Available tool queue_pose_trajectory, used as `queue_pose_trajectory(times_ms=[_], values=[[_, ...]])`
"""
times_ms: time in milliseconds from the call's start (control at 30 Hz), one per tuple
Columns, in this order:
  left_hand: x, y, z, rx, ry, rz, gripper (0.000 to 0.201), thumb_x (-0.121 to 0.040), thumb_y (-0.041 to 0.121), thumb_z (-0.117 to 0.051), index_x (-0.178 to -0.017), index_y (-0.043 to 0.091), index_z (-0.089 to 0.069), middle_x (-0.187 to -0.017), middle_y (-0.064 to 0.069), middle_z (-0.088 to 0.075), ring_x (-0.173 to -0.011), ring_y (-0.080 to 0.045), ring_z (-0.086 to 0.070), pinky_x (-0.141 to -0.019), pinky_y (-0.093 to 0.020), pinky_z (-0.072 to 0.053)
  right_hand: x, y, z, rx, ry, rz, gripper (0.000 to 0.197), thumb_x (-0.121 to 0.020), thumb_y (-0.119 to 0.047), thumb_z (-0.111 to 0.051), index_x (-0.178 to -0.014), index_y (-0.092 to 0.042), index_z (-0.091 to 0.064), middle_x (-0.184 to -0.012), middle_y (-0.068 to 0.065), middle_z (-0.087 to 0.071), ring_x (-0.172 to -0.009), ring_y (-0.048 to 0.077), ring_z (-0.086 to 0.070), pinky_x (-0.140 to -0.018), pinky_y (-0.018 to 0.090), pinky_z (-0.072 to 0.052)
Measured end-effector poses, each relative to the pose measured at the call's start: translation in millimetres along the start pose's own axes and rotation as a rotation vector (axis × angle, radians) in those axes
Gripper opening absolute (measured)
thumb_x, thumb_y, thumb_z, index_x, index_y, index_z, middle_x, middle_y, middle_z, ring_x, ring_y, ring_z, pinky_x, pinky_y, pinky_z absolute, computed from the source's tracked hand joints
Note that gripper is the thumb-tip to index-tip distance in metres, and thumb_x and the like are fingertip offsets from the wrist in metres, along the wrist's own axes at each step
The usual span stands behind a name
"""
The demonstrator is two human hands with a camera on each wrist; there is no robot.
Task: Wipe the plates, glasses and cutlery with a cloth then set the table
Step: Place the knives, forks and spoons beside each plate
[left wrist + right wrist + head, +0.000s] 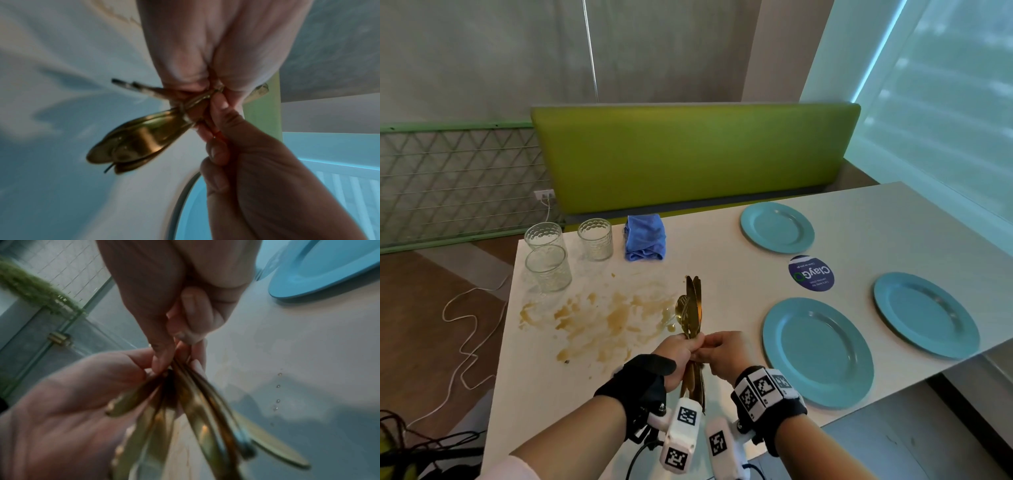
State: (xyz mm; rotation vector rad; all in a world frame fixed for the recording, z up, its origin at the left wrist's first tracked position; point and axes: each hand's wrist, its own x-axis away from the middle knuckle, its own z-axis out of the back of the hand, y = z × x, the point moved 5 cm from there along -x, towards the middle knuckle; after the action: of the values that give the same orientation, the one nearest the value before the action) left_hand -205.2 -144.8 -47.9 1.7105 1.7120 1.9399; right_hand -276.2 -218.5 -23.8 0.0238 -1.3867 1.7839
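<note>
A bundle of gold cutlery [691,310] is held above the white table [722,267]. My left hand [677,353] grips the bundle around its middle. My right hand [717,349] pinches handles in the same bundle from the right side. Spoon bowls [131,144] show up close in the left wrist view, and the handles [197,410] fan out in the right wrist view. Three blue plates [816,349] [924,313] [776,226] lie on the table to the right. Three clear glasses [548,268] [543,236] [595,239] stand at the far left. A folded blue cloth [644,237] lies beside them.
A brown smear [602,318] covers the table left of my hands. A round dark sticker [811,273] sits between the plates. A green bench back [688,154] stands beyond the far edge. White and dark cables [462,329] lie on the floor at left.
</note>
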Motion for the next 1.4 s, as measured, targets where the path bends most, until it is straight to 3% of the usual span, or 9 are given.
queue_pose_trajectory(times_ms=[200, 400, 533, 933, 1100, 1200, 1267, 1333, 1400], values=[[-1, 0, -1, -0.038, 0.036, -0.018, 0.025, -0.096, 0.02, -0.049, -0.104, -0.002, -0.058, -0.072, -0.009, -0.055, -0.062, -0.018, -0.05, -0.061, -0.027, -0.045, 0, 6, 4, -0.118, -0.021, -0.071, 0.016, -0.077, -0.005, -0.068, -0.069, -0.019, -0.066, -0.064, 0.006, -0.063, -0.047, 0.011, -0.043, -0.045, 0.022, -0.035], [1, -1, -2, -0.035, 0.052, 0.006, 0.019, -0.095, 0.021, -0.051, -0.095, 0.003, -0.058, -0.075, -0.01, -0.057, -0.066, -0.019, -0.051, -0.06, -0.028, -0.043, 1, 6, 2, -0.042, -0.014, -0.039, 0.011, -0.077, -0.013, -0.068, -0.072, -0.021, -0.063, -0.069, 0.007, -0.065, -0.053, 0.013, -0.049, -0.049, 0.026, -0.041], [2, -2, -3, -0.027, 0.037, 0.014, 0.021, -0.094, 0.023, -0.052, -0.089, 0.005, -0.06, -0.074, -0.009, -0.06, -0.065, -0.019, -0.053, -0.059, -0.028, -0.043, -1, 7, -1, 0.012, -0.03, -0.044, 0.014, -0.074, -0.016, -0.074, -0.077, -0.021, -0.061, -0.076, 0.006, -0.066, -0.053, 0.011, -0.049, -0.045, 0.021, -0.041], [9, 2, -5, 0.06, 0.019, 0.002, 0.019, -0.098, 0.016, -0.043, -0.095, 0.001, -0.054, -0.074, -0.014, -0.057, -0.066, -0.029, -0.058, -0.066, -0.039, -0.051, -6, 9, 6, -0.024, 0.008, -0.066, 0.01, -0.08, -0.012, -0.067, -0.076, -0.021, -0.065, -0.074, 0.008, -0.069, -0.057, 0.014, -0.054, -0.05, 0.023, -0.041], [4, 0, -4, 0.044, 0.051, 0.025, 0.018, -0.097, 0.016, -0.046, -0.093, 0.002, -0.057, -0.079, -0.015, -0.06, -0.081, -0.033, -0.06, -0.092, -0.051, -0.049, -3, 9, 9, -0.12, 0.049, -0.05, 0.006, -0.08, -0.01, -0.067, -0.086, -0.013, -0.066, -0.072, 0.008, -0.068, -0.051, 0.011, -0.054, -0.047, 0.022, -0.042], [1, -1, -2, 0.048, 0.109, 0.027, 0.019, -0.097, 0.015, -0.045, -0.087, 0.004, -0.057, -0.074, -0.011, -0.061, -0.07, -0.024, -0.06, -0.073, -0.037, -0.053, -4, 11, 18, -0.195, 0.102, -0.051, 0.009, -0.078, -0.008, -0.069, -0.077, -0.013, -0.061, -0.063, 0.003, -0.067, -0.048, 0.011, -0.055, -0.047, 0.022, -0.043], [0, 1, 2, 0.076, 0.16, 0.018, 0.021, -0.099, 0.012, -0.043, -0.082, 0.005, -0.054, -0.073, -0.007, -0.06, -0.061, -0.015, -0.06, -0.062, -0.026, -0.046, -7, 16, 33, -0.227, 0.199, -0.083, 0.015, -0.075, -0.006, -0.072, -0.07, -0.013, -0.06, -0.054, 0.0, -0.063, -0.045, 0.012, -0.055, -0.046, 0.023, -0.045], [-3, 2, 11, 0.097, 0.219, 0.004, 0.021, -0.099, 0.011, -0.043, -0.081, 0.006, -0.053, -0.071, -0.005, -0.058, -0.046, -0.008, -0.06, -0.057, -0.023, -0.041, -8, 26, 51, -0.168, 0.304, -0.127, 0.017, -0.071, -0.006, -0.074, -0.065, -0.015, -0.061, -0.053, 0.0, -0.06, -0.045, 0.013, -0.055, -0.049, 0.026, -0.05], [-4, 4, 21, 0.111, 0.263, -0.006, 0.02, -0.098, 0.012, -0.043, -0.081, 0.007, -0.052, -0.07, -0.005, -0.057, -0.043, -0.007, -0.057, -0.054, -0.023, -0.039, -7, 39, 66, 0.005, 0.36, -0.168, 0.02, -0.07, -0.008, -0.073, -0.059, -0.021, -0.061, -0.053, -0.001, -0.06, -0.05, 0.015, -0.059, -0.06, 0.027, -0.055]])
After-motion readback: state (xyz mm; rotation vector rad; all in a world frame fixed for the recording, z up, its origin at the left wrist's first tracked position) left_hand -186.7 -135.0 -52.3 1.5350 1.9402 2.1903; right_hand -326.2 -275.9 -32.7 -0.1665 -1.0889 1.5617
